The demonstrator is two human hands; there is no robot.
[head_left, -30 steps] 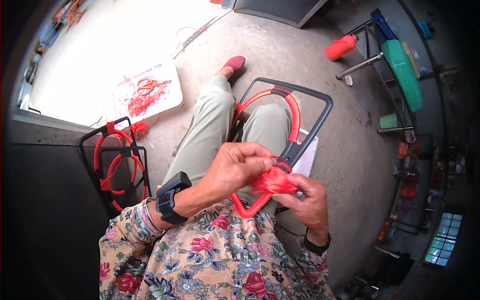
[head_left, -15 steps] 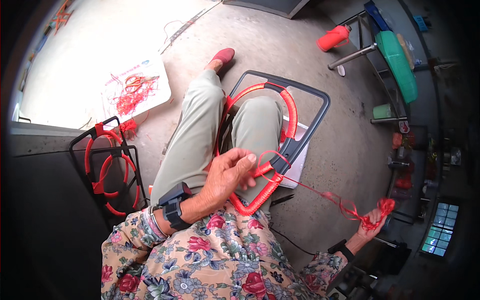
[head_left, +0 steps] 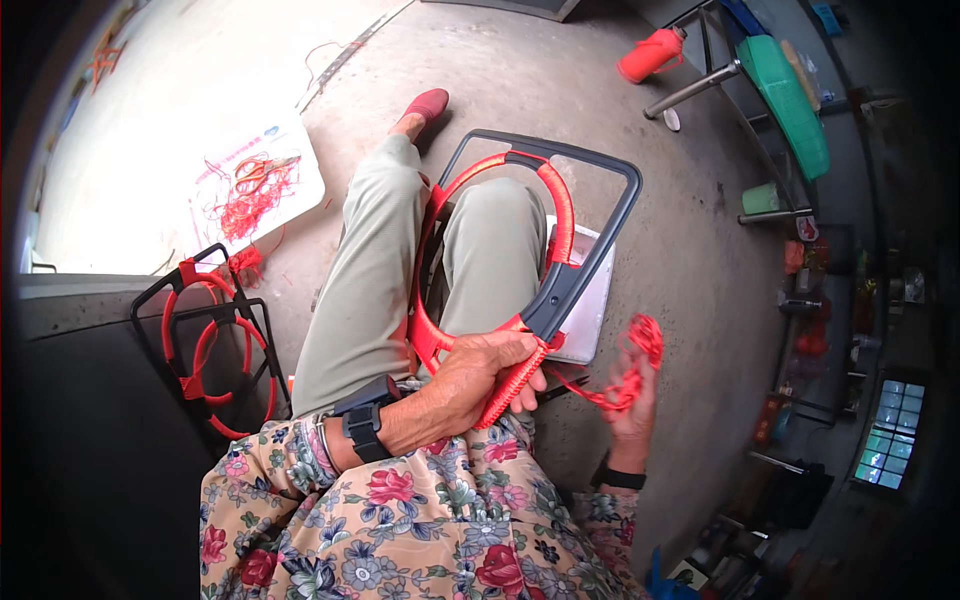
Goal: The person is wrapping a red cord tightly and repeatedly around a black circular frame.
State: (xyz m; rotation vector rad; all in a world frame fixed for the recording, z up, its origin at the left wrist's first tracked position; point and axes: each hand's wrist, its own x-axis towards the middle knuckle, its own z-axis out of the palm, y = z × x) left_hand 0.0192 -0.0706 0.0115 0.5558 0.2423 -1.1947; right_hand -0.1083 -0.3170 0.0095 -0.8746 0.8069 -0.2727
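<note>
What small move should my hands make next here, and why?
Perhaps draw the red cord gently snug with your right hand while your left hand steadies the black frame. The strand seems to dip slackly between frame and right hand, and your left hand grips the frame's red-wrapped end.

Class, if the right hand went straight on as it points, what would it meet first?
Possibly the red vacuum flask, beyond the red cord that the right hand holds; depth is unclear, though.
</note>
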